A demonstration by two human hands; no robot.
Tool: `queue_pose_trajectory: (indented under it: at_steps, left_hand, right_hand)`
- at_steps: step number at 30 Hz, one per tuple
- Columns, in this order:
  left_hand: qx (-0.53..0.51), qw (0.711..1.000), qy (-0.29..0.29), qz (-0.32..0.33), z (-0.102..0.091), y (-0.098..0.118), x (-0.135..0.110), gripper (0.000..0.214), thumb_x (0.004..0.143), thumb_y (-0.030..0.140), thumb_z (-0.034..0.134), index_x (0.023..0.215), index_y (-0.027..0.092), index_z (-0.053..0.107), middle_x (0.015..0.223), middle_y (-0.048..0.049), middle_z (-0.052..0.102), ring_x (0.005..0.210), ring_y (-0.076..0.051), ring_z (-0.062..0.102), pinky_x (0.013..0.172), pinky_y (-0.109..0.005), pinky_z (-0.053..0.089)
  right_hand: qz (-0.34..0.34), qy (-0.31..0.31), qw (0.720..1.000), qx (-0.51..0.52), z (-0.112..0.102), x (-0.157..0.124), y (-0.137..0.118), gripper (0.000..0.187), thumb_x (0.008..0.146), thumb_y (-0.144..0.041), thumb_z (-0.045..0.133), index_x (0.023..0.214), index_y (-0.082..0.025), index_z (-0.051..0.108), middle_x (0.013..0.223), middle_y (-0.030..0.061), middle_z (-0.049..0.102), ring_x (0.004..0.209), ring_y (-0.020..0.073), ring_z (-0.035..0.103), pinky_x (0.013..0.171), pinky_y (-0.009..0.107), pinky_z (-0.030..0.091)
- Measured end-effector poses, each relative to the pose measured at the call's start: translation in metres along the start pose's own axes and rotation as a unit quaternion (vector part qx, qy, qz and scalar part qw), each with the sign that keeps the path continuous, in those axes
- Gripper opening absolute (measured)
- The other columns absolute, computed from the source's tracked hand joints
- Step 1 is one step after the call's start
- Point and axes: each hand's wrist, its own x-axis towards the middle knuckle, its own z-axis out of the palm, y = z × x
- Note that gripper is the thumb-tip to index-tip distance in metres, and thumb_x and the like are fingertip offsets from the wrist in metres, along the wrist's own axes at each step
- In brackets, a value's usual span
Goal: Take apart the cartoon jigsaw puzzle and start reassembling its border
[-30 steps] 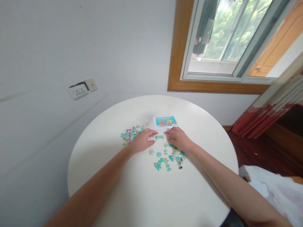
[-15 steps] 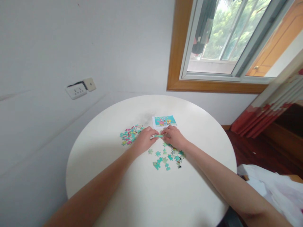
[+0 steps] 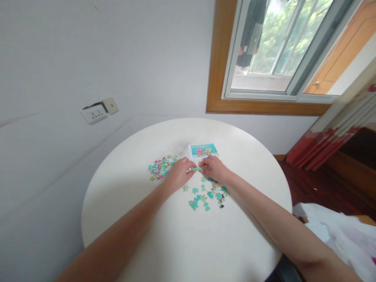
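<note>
Green jigsaw pieces (image 3: pixel 196 169) are pinched between my two hands, just in front of the picture card. My left hand (image 3: pixel 179 171) grips their left end with thumb and fingertips. On the right end, my right hand (image 3: pixel 215 169) closes its fingertips; whether the pieces are joined I cannot tell. Beside my left hand lies a heap of mixed jigsaw pieces (image 3: pixel 160 167), pink, green and yellow. Loose, mostly green jigsaw pieces (image 3: pixel 203 198) are spread nearer to me, some partly covered by my right hand and wrist. The picture card (image 3: pixel 204 150) shows a pink and a yellow cartoon figure.
Everything lies on a round white table (image 3: pixel 182 243) against the wall. A power socket (image 3: pixel 94 113) is on the wall at left. A wood-framed window (image 3: pixel 217 105) and a red and cream curtain (image 3: pixel 315 141) are at right. White plastic bags (image 3: pixel 331 235) lie beside the table.
Both hands keep their pinch on the green pieces in nearly the same place. The whole view has shifted very slightly.
</note>
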Motion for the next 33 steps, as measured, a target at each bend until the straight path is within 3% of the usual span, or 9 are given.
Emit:
queue_pose_trajectory:
  at_steps: [9, 15, 24, 30, 33]
  left_hand:
    - [0.028, 0.999, 0.000, 0.017, 0.000, 0.002, 0.001, 0.012, 0.084, 0.018, 0.060, 0.092, 0.018, 0.069, 0.088, -0.0059, 0.059, 0.087, -0.020, 0.056, 0.079, -0.030, 0.043]
    - [0.017, 1.000, 0.000, 0.010, 0.001, 0.000, 0.001, 0.012, 0.085, 0.020, 0.060, 0.092, 0.018, 0.070, 0.086, -0.0057, 0.059, 0.084, -0.019, 0.056, 0.078, -0.030, 0.044]
    - [-0.033, 0.999, -0.004, -0.006, 0.001, -0.007, -0.001, 0.017, 0.082, 0.017, 0.061, 0.095, 0.018, 0.071, 0.087, -0.0051, 0.059, 0.082, -0.018, 0.057, 0.078, -0.029, 0.045]
    - [-0.079, 0.997, -0.011, -0.012, 0.000, -0.011, -0.003, 0.019, 0.081, 0.018, 0.061, 0.098, 0.019, 0.070, 0.091, -0.0045, 0.057, 0.081, -0.016, 0.057, 0.080, -0.029, 0.046]
    - [-0.076, 0.997, -0.009, -0.009, 0.000, -0.012, -0.004, 0.020, 0.081, 0.018, 0.060, 0.099, 0.020, 0.069, 0.092, -0.0043, 0.057, 0.082, -0.016, 0.056, 0.081, -0.029, 0.046]
  right_hand:
    - [0.030, -0.024, 0.998, 0.057, -0.001, 0.009, 0.000, 0.016, 0.072, -0.024, 0.070, 0.086, -0.016, 0.072, 0.075, 0.0022, 0.066, 0.071, 0.0130, 0.056, 0.070, 0.023, 0.042]
    - [0.028, -0.040, 0.997, 0.059, -0.006, 0.005, 0.000, 0.018, 0.071, -0.026, 0.071, 0.086, -0.017, 0.073, 0.075, 0.0013, 0.067, 0.069, 0.0122, 0.058, 0.067, 0.022, 0.042]
    - [0.068, -0.124, 0.990, -0.021, -0.041, -0.014, 0.001, 0.023, 0.070, -0.028, 0.071, 0.090, -0.020, 0.075, 0.092, 0.0059, 0.071, 0.085, 0.0186, 0.062, 0.075, 0.024, 0.044]
    - [0.083, -0.190, 0.978, -0.027, -0.063, -0.028, 0.004, 0.020, 0.070, -0.023, 0.070, 0.088, -0.019, 0.076, 0.083, 0.0045, 0.072, 0.077, 0.0167, 0.062, 0.069, 0.023, 0.044]
    - [0.060, -0.177, 0.982, 0.012, -0.068, -0.036, 0.009, 0.020, 0.070, -0.020, 0.068, 0.089, -0.018, 0.074, 0.083, 0.0046, 0.071, 0.077, 0.0161, 0.062, 0.070, 0.023, 0.044]
